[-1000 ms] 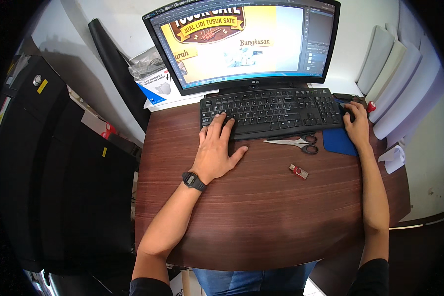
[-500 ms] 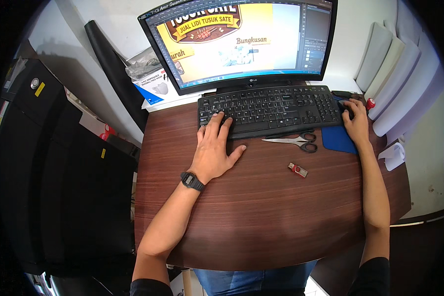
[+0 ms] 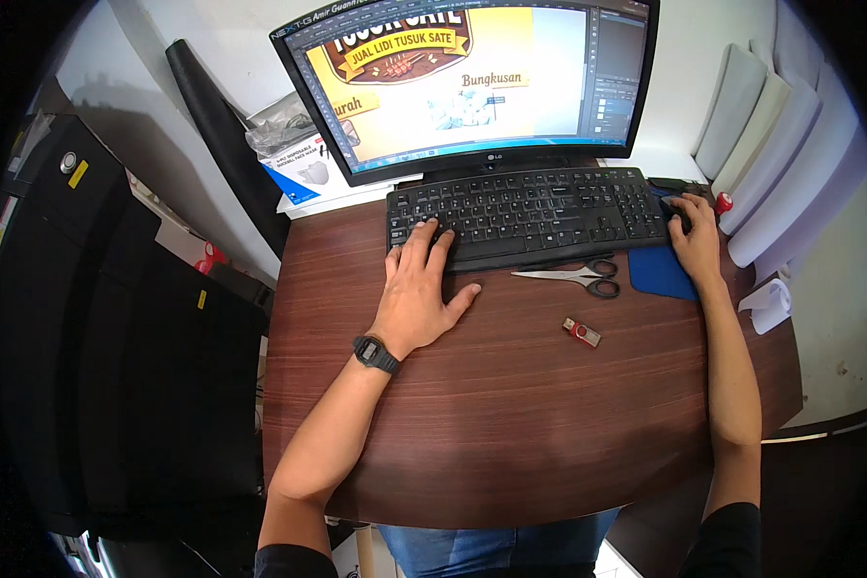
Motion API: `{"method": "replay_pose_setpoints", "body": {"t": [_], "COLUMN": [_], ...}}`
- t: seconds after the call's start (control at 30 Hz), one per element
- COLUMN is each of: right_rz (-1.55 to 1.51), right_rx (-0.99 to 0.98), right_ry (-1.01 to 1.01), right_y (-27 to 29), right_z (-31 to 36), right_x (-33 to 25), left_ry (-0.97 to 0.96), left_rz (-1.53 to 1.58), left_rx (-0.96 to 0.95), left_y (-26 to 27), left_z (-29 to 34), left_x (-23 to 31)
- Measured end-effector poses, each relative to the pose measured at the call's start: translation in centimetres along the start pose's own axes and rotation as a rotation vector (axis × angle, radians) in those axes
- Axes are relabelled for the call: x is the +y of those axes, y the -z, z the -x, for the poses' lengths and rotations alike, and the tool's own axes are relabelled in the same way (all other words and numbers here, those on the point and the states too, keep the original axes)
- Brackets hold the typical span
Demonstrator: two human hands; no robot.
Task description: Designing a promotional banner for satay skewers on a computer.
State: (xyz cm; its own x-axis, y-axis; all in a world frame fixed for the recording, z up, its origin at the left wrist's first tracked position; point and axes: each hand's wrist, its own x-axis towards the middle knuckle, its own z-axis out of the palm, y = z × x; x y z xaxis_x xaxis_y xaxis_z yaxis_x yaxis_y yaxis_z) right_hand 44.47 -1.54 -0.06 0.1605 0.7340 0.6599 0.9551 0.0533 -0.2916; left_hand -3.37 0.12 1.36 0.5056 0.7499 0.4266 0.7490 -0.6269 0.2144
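My left hand (image 3: 416, 294) rests with fingers spread, its fingertips on the lower left keys of a black keyboard (image 3: 535, 217). A dark digital watch (image 3: 375, 354) circles that wrist. At the keyboard's right end my right hand (image 3: 694, 231) is curled over a dark computer mouse (image 3: 667, 204), which it mostly covers. Beneath it lies a blue mouse pad (image 3: 661, 273). A curved monitor (image 3: 491, 159) behind the keyboard shows a yellow and brown graphic in an editing program.
Scissors with black handles (image 3: 588, 276) lie below the keyboard, and a red and silver USB stick (image 3: 582, 332) is nearer me on the brown desk (image 3: 520, 424). White rolls (image 3: 771, 173) stand at right, a mask box (image 3: 303, 173) at back left. A large black machine (image 3: 116, 337) fills the left.
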Motion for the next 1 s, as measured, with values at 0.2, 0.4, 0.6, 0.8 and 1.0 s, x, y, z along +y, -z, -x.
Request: {"method": "replay_pose_setpoints", "body": {"t": [0.2, 0.4, 0.6, 0.8, 1.0], "right_rz": [-0.005, -0.034, -0.034, -0.033, -0.022], "right_rx": [-0.003, 0.014, 0.001, -0.003, -0.018], "right_ry": [-0.007, 0.004, -0.005, -0.012, -0.021], "right_y": [0.1, 0.04, -0.02, -0.02, -0.07], "right_z": [-0.02, 0.08, 0.06, 0.06, 0.06], "right_x": [-0.18, -0.16, -0.09, 0.05, -0.08], "left_ry": [0.002, 0.0, -0.012, 0.006, 0.011], "left_rz": [0.002, -0.017, -0.016, 0.009, -0.001], "left_rx": [-0.003, -0.002, 0.01, -0.004, -0.01], "left_y": [0.04, 0.03, -0.16, -0.09, -0.16], "left_z": [0.02, 0.01, 0.09, -0.04, 0.03], "left_x": [-0.02, -0.02, -0.25, -0.13, -0.22]}}
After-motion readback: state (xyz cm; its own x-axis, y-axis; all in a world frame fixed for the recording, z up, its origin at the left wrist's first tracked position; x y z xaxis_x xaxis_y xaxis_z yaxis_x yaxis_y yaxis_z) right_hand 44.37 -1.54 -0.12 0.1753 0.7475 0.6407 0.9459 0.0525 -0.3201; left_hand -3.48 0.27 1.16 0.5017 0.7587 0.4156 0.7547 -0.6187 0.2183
